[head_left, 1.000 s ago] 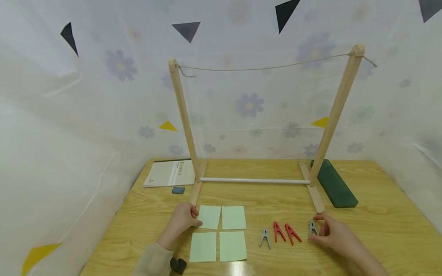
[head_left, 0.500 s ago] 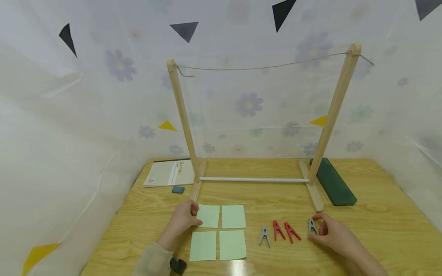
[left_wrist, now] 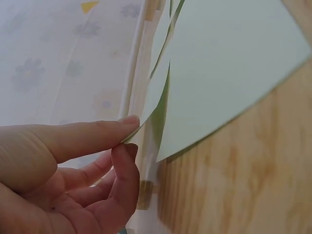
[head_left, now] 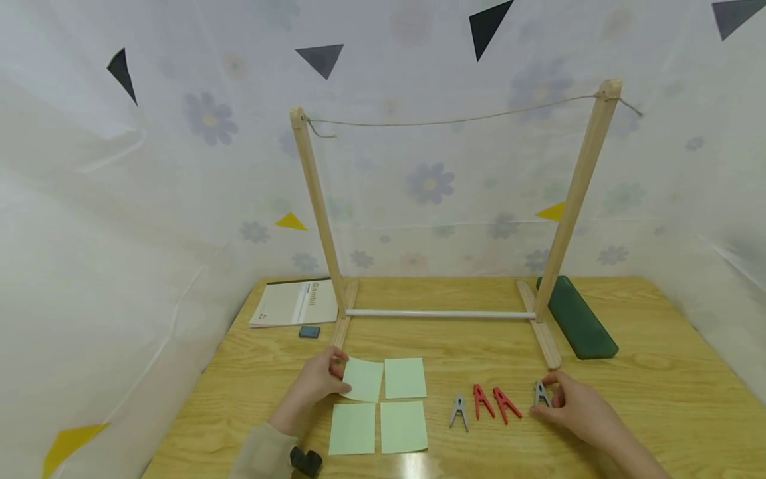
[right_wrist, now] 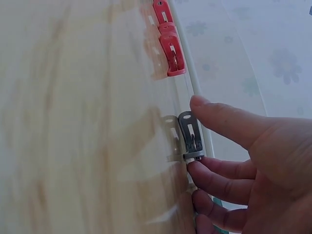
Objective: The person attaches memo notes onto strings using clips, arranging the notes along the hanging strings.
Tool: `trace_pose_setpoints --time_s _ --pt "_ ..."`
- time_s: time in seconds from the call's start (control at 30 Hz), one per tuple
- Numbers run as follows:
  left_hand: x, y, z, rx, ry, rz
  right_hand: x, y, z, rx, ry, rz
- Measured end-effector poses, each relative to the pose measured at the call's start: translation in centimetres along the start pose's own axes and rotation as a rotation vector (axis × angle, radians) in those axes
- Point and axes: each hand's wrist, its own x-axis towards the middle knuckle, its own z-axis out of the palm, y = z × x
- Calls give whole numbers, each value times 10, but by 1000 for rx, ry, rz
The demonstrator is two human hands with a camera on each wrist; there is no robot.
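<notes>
My left hand (head_left: 317,379) pinches the left edge of the upper-left pale green paper square (head_left: 364,380) between thumb and forefinger. In the left wrist view that edge is bent up off the wood. The other green squares (head_left: 405,378) lie flat beside and below it. At the right, my right hand (head_left: 580,407) has its thumb and forefinger around a grey clothespin (head_left: 541,394), one at each end of it. Left of that lie two red clothespins (head_left: 506,404) and another grey clothespin (head_left: 459,412).
Behind the papers stands a wooden frame (head_left: 579,193) with a string (head_left: 419,124) tied across its top and a white rod (head_left: 443,314) low down. A notebook (head_left: 293,303) and a small blue eraser-like block (head_left: 309,331) lie left. A dark green case (head_left: 580,319) lies right.
The left edge of the upper-left paper square has been lifted by my left hand, and the square has turned slightly. My right hand stays around the grey clothespin with barely any shift.
</notes>
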Motion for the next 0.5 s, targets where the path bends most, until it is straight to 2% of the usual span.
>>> trace_pose_setpoints --time_s 0.23,0.5 --pt "1 0 -10 -76 -51 3 2 0 -1 -4 12 3" --pt "-2 6 -25 -149 -85 31 0 4 -1 6 32 -30"
